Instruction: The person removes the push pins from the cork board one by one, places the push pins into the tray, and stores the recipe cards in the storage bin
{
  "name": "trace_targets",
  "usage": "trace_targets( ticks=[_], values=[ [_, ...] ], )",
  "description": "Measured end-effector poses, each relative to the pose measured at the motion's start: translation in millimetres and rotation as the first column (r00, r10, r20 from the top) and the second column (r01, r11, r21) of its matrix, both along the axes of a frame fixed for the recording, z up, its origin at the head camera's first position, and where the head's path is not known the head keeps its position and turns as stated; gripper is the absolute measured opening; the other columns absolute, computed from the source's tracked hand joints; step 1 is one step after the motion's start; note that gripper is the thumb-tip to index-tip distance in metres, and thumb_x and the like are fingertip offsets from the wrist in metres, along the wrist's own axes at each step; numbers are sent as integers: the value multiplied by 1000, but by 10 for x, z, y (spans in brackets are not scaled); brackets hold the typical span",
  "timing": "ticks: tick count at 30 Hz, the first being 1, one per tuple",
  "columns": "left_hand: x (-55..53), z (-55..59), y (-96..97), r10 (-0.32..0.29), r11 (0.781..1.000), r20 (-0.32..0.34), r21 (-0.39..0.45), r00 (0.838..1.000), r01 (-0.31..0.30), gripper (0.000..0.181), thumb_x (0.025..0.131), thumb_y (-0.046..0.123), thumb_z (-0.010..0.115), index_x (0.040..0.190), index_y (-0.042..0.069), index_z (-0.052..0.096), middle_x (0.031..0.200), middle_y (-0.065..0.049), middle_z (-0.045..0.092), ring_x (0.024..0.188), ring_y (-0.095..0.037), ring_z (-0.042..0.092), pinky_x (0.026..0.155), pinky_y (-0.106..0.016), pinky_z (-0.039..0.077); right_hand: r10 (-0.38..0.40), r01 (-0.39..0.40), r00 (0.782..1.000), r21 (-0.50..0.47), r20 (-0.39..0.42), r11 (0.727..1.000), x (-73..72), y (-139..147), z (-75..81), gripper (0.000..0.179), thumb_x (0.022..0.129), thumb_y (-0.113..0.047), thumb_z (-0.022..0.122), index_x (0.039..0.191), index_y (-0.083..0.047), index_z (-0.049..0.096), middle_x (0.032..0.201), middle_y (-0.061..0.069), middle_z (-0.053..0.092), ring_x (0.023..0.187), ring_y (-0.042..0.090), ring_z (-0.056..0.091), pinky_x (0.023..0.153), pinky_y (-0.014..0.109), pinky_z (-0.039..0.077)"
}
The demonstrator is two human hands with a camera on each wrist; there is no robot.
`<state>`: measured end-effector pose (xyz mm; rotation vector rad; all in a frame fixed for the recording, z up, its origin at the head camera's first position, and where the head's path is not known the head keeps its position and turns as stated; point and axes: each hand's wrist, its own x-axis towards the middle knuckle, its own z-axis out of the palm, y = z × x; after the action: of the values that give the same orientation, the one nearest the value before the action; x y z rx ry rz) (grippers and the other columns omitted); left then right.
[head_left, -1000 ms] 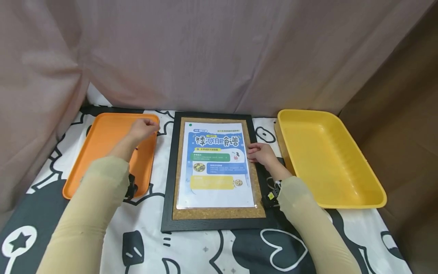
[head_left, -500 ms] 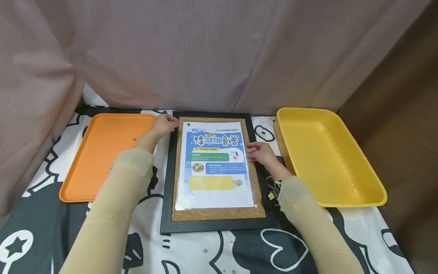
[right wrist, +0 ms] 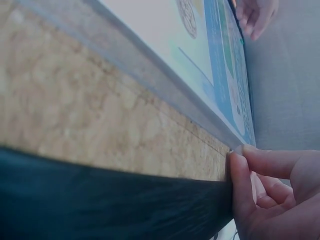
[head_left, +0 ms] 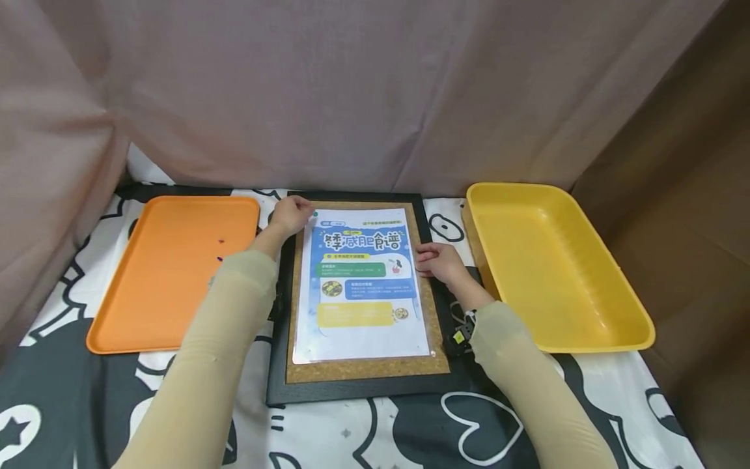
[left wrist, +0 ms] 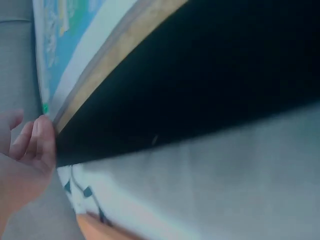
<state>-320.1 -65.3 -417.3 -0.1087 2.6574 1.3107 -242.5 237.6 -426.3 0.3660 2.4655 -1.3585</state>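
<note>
A laminated poster (head_left: 360, 342) with blue, green and yellow blocks lies on a black-framed cork board (head_left: 375, 369). At its top left corner sits a green pushpin (left wrist: 45, 108). My left hand (head_left: 291, 215) is over the board's top left corner, fingertips beside that pin. In the left wrist view its thumb stands apart from the fingers, and nothing shows between them. Thumb and index finger of my right hand (head_left: 441, 262) pinch the poster's right edge, a little above its middle. The right wrist view shows those fingertips (right wrist: 239, 159) meeting at the plastic margin.
Left of the board lies an orange tray (head_left: 146, 326) with a few tiny coloured pieces (head_left: 220, 258) on it, partly behind my left sleeve. A deep yellow bin (head_left: 551, 273) stands at the right. Curtains (head_left: 281, 91) close off the back and sides.
My left hand has moved right from over the orange tray to the board's top left corner, by the green pushpin. My right hand stays at the poster's edge. The head view has shifted slightly.
</note>
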Motion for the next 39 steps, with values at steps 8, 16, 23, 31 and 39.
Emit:
trace_targets(
  ticks=[8,16,23,31,39],
  values=[
    [-81,-91,93,-26,987,-88,-158,996,12,29,90,10,47,109,-4,64,113,-21,63,91,-27,56,82,-36,46,-1,1,1000,-8,4,1000,4,8,-4,42,90,-2,58,131,-4,50,110,14,60,85,14,59,74,21,53],
    [-73,-76,147,5,970,-68,-241,998,-21,27,90,12,46,105,0,65,110,-16,65,94,-27,58,87,-38,47,-4,4,1000,-1,7,1000,-3,8,2,42,90,-2,58,131,-4,51,108,14,60,85,16,60,75,22,54],
    [-96,-85,180,20,955,-23,-296,1000,-26,23,92,15,50,107,4,63,115,-13,63,107,-28,58,93,-40,45,-13,13,1000,-4,11,1000,0,-5,10,41,89,-2,58,130,-5,52,109,14,60,85,15,60,74,22,54],
    [-58,-67,172,16,962,-27,-274,999,-23,20,91,17,51,101,4,62,107,-13,63,94,-25,56,86,-38,44,-5,5,1000,8,18,1000,11,19,34,42,89,-2,58,130,-5,51,108,14,60,85,16,60,75,22,54],
    [-55,-56,146,10,992,-13,-123,1000,-12,22,88,15,54,103,1,62,110,-15,62,92,-24,55,81,-34,46,-4,4,1000,12,12,1000,-21,55,-14,41,89,-3,58,130,-5,51,107,13,60,82,14,61,73,22,54]
  ],
)
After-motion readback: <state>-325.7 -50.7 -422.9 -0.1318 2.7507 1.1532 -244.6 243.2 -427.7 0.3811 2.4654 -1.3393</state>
